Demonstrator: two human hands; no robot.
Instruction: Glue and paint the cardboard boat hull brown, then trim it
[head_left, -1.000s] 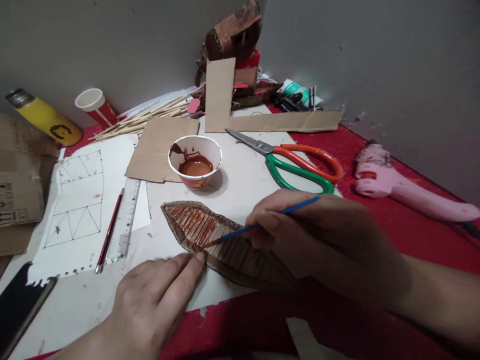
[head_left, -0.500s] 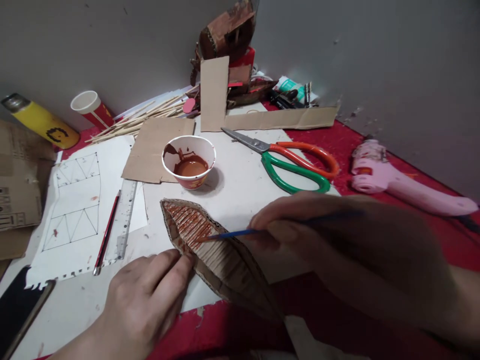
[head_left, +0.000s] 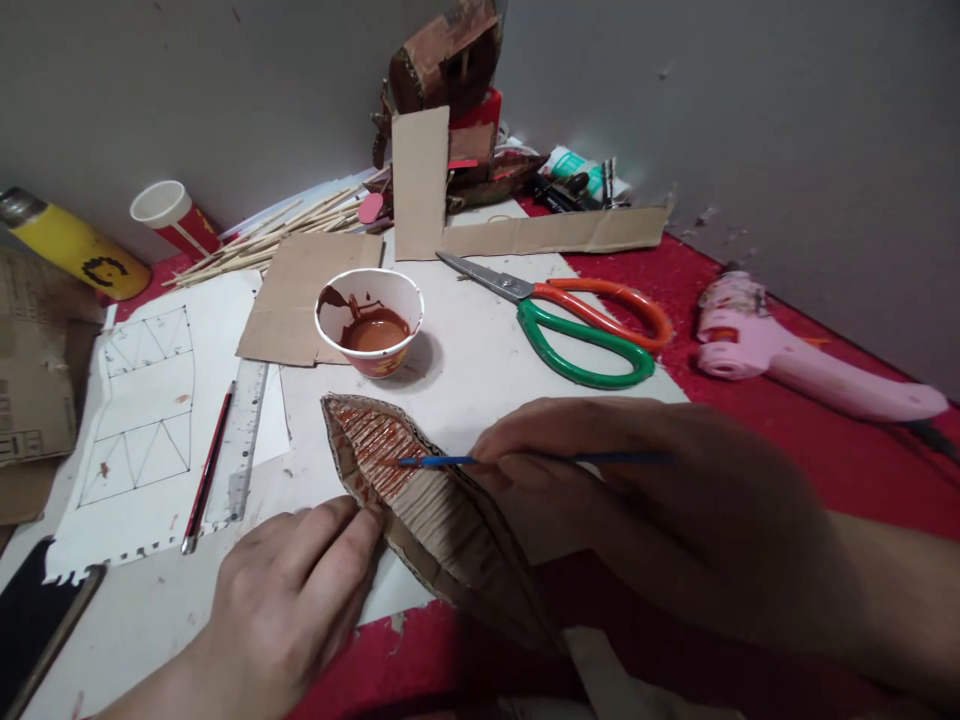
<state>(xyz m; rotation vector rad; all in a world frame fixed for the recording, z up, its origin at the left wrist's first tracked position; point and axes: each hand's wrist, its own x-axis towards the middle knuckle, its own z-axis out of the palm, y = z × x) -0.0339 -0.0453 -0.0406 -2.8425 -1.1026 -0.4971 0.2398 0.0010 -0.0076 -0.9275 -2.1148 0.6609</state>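
A leaf-shaped cardboard boat hull [head_left: 442, 520] lies slanted in front of me, its ribbed inside coated in wet reddish-brown paint at the far end and bare toward the near end. My left hand [head_left: 300, 590] grips the hull's left edge between thumb and fingers. In my right hand [head_left: 592, 480] is a thin blue paintbrush [head_left: 450, 460], pinched between the fingers, its tip touching the painted part of the hull. Just beyond the hull stands a paper cup [head_left: 370, 325] with brown paint inside. My right hand shades the near half of the hull.
Scissors [head_left: 585, 320] with orange and green handles lie right of the cup. Farther right is a pink glue gun [head_left: 795, 360]. On the left are a drawing sheet [head_left: 142, 400], pencil [head_left: 208, 470], ruler [head_left: 236, 450] and yellow bottle [head_left: 82, 250]. Wooden sticks [head_left: 285, 230] and painted cardboard models [head_left: 450, 65] fill the back.
The brush tip has moved slightly left and up on the hull, and my right hand has shifted left with it. My left hand stays on the edge. The view has shifted slightly.
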